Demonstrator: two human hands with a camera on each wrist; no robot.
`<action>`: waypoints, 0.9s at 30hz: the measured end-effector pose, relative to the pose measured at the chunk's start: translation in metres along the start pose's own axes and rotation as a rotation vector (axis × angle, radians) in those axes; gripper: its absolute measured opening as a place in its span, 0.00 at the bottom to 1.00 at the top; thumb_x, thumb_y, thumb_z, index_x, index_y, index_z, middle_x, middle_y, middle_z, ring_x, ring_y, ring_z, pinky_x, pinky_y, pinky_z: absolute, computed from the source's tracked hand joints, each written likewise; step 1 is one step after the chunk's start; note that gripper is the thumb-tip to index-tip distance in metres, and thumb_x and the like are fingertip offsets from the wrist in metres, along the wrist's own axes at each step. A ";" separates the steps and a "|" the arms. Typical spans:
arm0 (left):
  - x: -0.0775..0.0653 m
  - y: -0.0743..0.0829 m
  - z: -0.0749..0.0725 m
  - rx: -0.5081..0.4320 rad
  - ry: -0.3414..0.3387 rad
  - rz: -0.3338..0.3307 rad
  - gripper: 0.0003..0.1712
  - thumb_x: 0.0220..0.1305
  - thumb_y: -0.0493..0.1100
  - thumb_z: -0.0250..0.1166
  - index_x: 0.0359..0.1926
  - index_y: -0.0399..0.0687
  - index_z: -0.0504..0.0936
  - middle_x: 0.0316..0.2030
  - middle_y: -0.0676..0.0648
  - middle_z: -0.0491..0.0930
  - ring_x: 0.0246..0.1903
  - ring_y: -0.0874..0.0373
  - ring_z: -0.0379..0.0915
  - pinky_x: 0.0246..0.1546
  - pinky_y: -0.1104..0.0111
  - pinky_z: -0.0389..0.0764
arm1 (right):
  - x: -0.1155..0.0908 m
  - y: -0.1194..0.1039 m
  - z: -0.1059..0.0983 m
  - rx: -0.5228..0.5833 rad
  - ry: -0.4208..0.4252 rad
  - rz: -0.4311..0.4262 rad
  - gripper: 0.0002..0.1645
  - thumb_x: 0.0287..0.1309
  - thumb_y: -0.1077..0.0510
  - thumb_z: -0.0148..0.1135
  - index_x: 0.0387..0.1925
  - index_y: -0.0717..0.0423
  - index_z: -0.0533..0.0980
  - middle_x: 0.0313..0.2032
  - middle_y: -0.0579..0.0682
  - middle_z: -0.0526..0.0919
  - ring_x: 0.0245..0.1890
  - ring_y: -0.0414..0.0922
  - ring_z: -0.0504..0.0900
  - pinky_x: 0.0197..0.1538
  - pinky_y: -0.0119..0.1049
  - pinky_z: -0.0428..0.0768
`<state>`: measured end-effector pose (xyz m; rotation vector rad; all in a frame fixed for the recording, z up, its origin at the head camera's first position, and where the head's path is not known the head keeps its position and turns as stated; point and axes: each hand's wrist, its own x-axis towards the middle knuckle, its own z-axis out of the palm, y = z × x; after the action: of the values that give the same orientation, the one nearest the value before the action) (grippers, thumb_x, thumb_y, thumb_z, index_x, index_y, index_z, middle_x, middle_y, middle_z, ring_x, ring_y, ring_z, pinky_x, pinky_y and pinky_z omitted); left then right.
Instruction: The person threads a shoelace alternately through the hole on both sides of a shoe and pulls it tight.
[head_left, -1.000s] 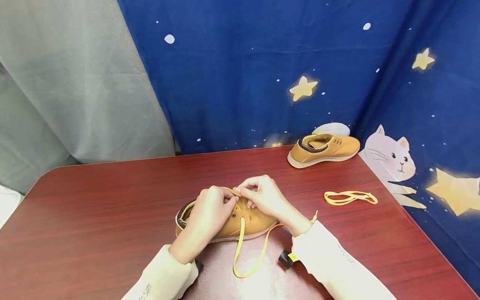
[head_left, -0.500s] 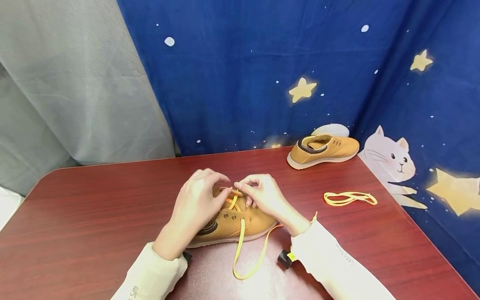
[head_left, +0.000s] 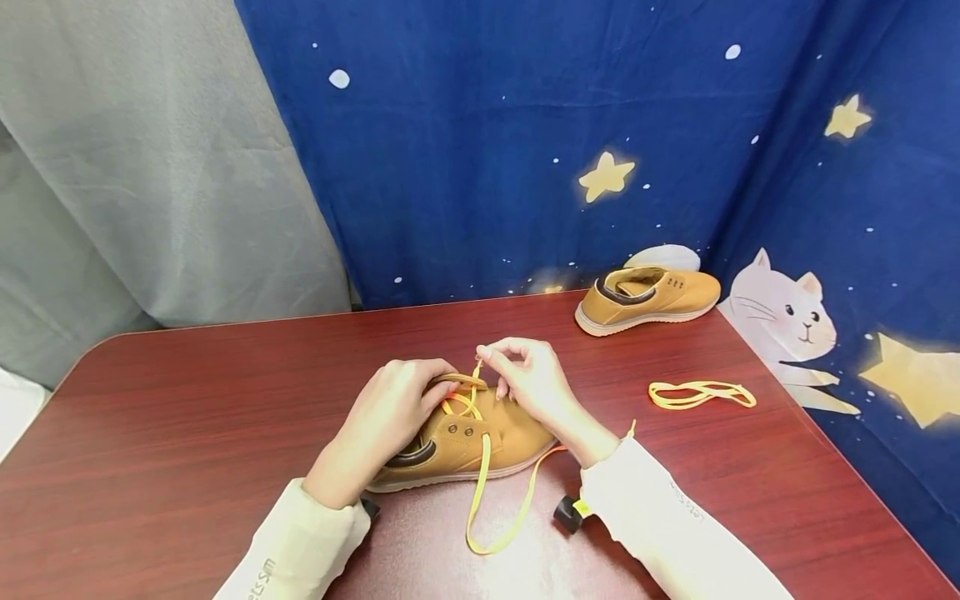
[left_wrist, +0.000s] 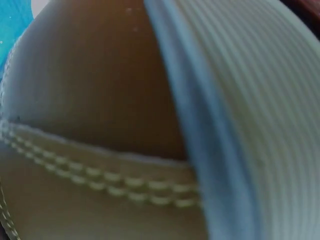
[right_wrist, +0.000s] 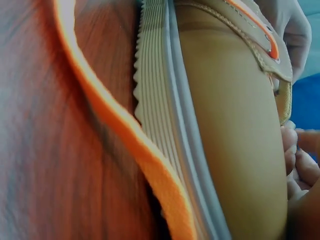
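A tan shoe (head_left: 517, 425) rests on the table with its toe to the right. My left hand (head_left: 393, 408) lies over the shoe's opening, thumb and fingers pinching its far eyelet flap (head_left: 461, 380). Above that flap, my right hand (head_left: 532, 379) pinches the tip of a yellow shoelace (head_left: 476, 375) between thumb and forefinger. The lace's other length (head_left: 480, 508) comes out of a near-side eyelet and loops onto the table. In the right wrist view, the lace appears orange beside the ribbed sole (right_wrist: 155, 75). Only the shoe's side (left_wrist: 100, 90) and sole fill the left wrist view.
At the back right stands a second tan shoe (head_left: 648, 300) without a lace. A bundled yellow shoelace (head_left: 701, 395) lies in front of it on the dark red table (head_left: 187, 417). Blue and grey curtains hang behind the table.
My left hand has shifted left from the lace and now grips the far flap. My right hand has risen slightly, drawing the lace tip upward out beside that flap.
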<state>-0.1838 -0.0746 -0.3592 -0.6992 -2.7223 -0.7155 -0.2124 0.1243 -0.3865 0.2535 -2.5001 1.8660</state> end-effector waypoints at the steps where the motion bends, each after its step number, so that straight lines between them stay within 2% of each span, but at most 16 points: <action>1: 0.000 0.000 0.000 0.006 0.003 0.002 0.03 0.65 0.43 0.69 0.39 0.53 0.89 0.30 0.56 0.87 0.28 0.63 0.78 0.35 0.65 0.79 | 0.000 0.000 -0.001 -0.001 -0.016 0.009 0.17 0.66 0.51 0.65 0.48 0.59 0.84 0.31 0.61 0.87 0.13 0.38 0.76 0.19 0.28 0.70; 4: 0.000 0.000 0.000 0.020 0.011 0.004 0.03 0.65 0.43 0.69 0.39 0.53 0.89 0.32 0.55 0.88 0.29 0.61 0.80 0.37 0.63 0.81 | 0.001 -0.001 -0.003 -0.011 -0.078 0.044 0.26 0.66 0.51 0.65 0.59 0.61 0.78 0.37 0.57 0.90 0.14 0.38 0.77 0.18 0.28 0.70; 6: 0.000 0.000 0.000 0.021 0.012 0.002 0.04 0.66 0.43 0.69 0.39 0.53 0.89 0.32 0.55 0.88 0.30 0.60 0.81 0.37 0.63 0.81 | 0.001 -0.003 -0.005 -0.014 -0.123 0.076 0.28 0.65 0.51 0.65 0.62 0.61 0.76 0.38 0.54 0.90 0.13 0.38 0.78 0.18 0.28 0.69; 8: 0.000 0.000 0.000 0.022 0.012 0.003 0.04 0.66 0.43 0.69 0.39 0.53 0.89 0.32 0.55 0.88 0.29 0.60 0.81 0.36 0.63 0.81 | 0.000 -0.004 -0.008 -0.028 -0.173 0.102 0.25 0.65 0.50 0.66 0.58 0.61 0.79 0.32 0.51 0.90 0.13 0.38 0.77 0.17 0.28 0.69; 10: 0.000 0.000 -0.001 0.020 0.011 0.003 0.04 0.66 0.43 0.69 0.39 0.53 0.89 0.32 0.55 0.88 0.29 0.61 0.80 0.35 0.63 0.80 | 0.000 -0.006 -0.009 -0.044 -0.222 0.114 0.19 0.65 0.50 0.65 0.50 0.60 0.83 0.26 0.47 0.87 0.13 0.37 0.76 0.17 0.28 0.69; 14: 0.000 0.000 -0.002 0.016 0.009 0.006 0.04 0.66 0.42 0.69 0.39 0.53 0.89 0.31 0.55 0.88 0.28 0.62 0.78 0.35 0.65 0.79 | 0.000 -0.007 -0.010 -0.031 -0.286 0.099 0.15 0.67 0.53 0.64 0.40 0.62 0.85 0.18 0.44 0.80 0.12 0.36 0.74 0.18 0.27 0.70; 20: 0.000 -0.001 -0.003 0.008 0.004 -0.007 0.04 0.66 0.42 0.69 0.39 0.52 0.89 0.30 0.55 0.87 0.28 0.62 0.78 0.35 0.65 0.79 | 0.003 -0.007 -0.009 0.000 -0.294 0.083 0.14 0.67 0.55 0.64 0.37 0.64 0.84 0.16 0.43 0.77 0.13 0.36 0.75 0.19 0.26 0.72; 27: -0.001 0.000 -0.001 0.000 0.010 0.004 0.03 0.66 0.43 0.69 0.38 0.52 0.89 0.32 0.54 0.88 0.29 0.61 0.81 0.36 0.64 0.81 | 0.008 -0.008 -0.008 0.052 -0.250 0.042 0.18 0.69 0.55 0.61 0.43 0.70 0.81 0.23 0.41 0.83 0.13 0.36 0.76 0.18 0.27 0.70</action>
<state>-0.1826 -0.0753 -0.3588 -0.6994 -2.7114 -0.7166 -0.2194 0.1286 -0.3759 0.4669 -2.6323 2.0335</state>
